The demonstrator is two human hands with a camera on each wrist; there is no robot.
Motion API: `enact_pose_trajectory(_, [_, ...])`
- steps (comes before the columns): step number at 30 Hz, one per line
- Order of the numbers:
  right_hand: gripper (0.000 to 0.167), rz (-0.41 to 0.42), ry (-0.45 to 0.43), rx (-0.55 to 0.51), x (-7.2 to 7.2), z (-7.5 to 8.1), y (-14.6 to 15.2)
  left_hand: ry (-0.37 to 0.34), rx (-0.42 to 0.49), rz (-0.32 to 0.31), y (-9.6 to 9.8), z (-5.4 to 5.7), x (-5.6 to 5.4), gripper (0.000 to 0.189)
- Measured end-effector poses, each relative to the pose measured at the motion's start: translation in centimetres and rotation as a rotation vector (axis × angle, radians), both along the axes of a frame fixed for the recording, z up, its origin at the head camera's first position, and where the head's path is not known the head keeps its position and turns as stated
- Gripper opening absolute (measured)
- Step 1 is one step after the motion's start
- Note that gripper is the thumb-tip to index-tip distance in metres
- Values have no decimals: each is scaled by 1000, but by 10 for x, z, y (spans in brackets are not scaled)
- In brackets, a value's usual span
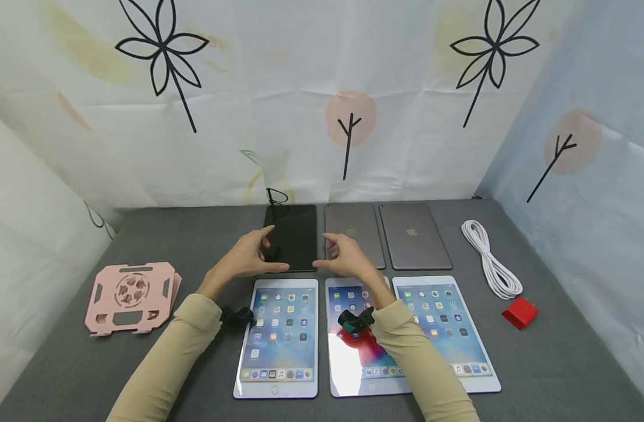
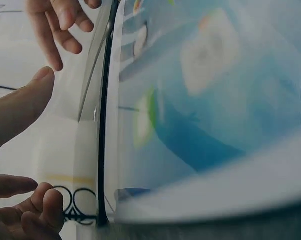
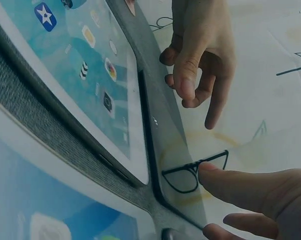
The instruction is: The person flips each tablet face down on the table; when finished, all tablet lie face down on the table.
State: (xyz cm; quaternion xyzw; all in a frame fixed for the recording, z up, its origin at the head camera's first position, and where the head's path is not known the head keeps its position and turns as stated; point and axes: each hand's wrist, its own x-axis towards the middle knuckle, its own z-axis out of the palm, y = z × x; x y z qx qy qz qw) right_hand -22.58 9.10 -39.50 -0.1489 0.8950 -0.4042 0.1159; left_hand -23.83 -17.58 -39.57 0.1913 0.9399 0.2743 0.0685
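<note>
1. Back row on grey table: black tablet, flat, L of two grey tablets, just behind white-framed tablet.
2. At its L edge: L hand, thumb + index spread apart.
3. Near its R edge: R hand, thumb + index likewise spread.
4. Can't tell re contact w/ black tablet.
5. Far R: white cable, red block.

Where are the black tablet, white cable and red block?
Black tablet (image 1: 292, 235), head view: middle of its black face.
White cable (image 1: 490, 258), head view: middle of the coil.
Red block (image 1: 519, 312), head view: visible middle.
</note>
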Motion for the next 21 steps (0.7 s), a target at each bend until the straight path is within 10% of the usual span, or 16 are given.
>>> enact_pose_trajectory(21, [88,-2,-7,145,-6,-20,-22,11,-91,41,-25,-27,-1,108])
